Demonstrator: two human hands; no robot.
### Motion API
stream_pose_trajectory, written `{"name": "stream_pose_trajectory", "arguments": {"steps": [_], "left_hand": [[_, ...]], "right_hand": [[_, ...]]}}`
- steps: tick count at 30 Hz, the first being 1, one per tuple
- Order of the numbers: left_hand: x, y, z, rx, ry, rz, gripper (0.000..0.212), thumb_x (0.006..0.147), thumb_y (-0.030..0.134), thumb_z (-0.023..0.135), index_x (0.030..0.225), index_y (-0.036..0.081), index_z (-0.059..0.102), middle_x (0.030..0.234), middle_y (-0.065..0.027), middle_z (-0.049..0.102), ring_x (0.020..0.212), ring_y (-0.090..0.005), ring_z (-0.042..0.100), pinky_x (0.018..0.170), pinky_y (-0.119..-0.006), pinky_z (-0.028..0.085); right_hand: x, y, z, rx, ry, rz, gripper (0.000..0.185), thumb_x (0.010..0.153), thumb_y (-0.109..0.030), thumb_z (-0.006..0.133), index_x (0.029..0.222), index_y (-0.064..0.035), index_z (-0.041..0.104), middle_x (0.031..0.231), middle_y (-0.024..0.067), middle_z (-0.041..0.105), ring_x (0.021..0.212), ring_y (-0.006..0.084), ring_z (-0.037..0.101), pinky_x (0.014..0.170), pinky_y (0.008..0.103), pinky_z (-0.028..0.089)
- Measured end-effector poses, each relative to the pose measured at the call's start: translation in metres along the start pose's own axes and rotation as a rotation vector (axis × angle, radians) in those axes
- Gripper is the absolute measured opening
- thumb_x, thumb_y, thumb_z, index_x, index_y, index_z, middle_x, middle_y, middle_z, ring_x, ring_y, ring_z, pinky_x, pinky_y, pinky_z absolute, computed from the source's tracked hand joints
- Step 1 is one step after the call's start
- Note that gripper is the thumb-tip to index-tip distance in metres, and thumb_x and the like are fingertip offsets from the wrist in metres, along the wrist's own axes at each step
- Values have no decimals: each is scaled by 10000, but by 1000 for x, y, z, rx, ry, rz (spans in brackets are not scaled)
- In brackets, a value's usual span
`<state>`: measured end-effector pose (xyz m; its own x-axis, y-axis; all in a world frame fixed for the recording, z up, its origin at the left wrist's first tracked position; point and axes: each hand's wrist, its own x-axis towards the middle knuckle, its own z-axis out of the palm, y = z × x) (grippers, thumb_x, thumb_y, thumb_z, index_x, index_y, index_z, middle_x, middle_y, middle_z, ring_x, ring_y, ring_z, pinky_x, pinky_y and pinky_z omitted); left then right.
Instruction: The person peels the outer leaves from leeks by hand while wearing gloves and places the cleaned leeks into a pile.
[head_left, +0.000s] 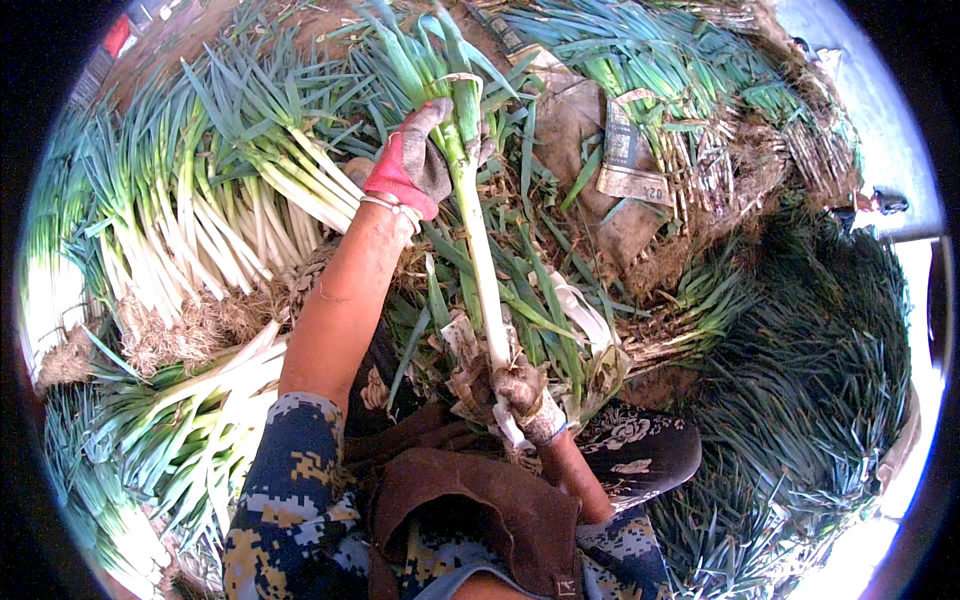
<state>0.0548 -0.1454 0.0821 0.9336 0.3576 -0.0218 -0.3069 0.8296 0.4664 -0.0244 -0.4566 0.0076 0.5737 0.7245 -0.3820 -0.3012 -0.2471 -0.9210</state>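
Observation:
A long green onion (480, 247) with a white stalk and green leaves runs upright through the middle of the view. My left hand (424, 154), in a red and grey glove, grips it where the leaves begin. Lower down, my right hand (525, 397), in a soiled pale glove, is closed round the root end of the stalk; its fingers partly hide the roots. Peeled leaves and pale outer skins (585, 307) lie beside and beneath the stalk, around my lap.
Cleaned green onions (202, 217) with roots lie in rows at left, another bunch (202, 420) below them. Unpeeled onions (697, 82) are piled at upper right, with a dark leafy heap (810, 360) at right. A printed sack (630, 150) lies beyond my hands.

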Motion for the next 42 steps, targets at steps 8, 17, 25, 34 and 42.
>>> {"name": "stream_pose_trajectory", "arguments": {"steps": [8,17,25,34,42], "left_hand": [[-40,-60,26,-11,-58,-466,380,872,374,555,1133,98,540,1002,-145,635,845,-292,627,777,-470,517],[-16,-47,1,71,40,-314,440,843,303,592,1187,39,521,1154,-128,596,1016,-276,597,933,-457,479],[-4,-21,0,200,164,-96,426,858,300,572,1181,26,529,1150,-165,586,1068,-307,569,961,-482,455],[-7,-12,-1,304,220,-7,184,858,181,578,1008,73,579,1039,-174,635,936,-293,626,842,-410,522],[-14,-20,0,212,246,-3,189,865,170,571,1018,59,549,1081,-157,616,958,-271,615,882,-418,517]], "right_hand": [[71,2,-22,-218,127,-604,189,813,-106,568,985,-59,505,818,51,548,749,182,534,665,303,464],[1,9,-11,-779,152,-716,216,811,-181,618,970,-37,589,731,97,590,596,231,583,498,335,470],[-114,24,-48,-455,-228,295,366,831,-178,585,1147,0,536,972,105,652,791,226,622,709,326,494],[-40,-63,-59,-894,541,-554,452,725,-132,680,1145,-37,544,954,129,612,874,249,603,748,349,498],[44,-79,8,-566,114,-619,296,807,-234,607,989,-16,523,739,91,584,733,173,572,679,305,467]]}}
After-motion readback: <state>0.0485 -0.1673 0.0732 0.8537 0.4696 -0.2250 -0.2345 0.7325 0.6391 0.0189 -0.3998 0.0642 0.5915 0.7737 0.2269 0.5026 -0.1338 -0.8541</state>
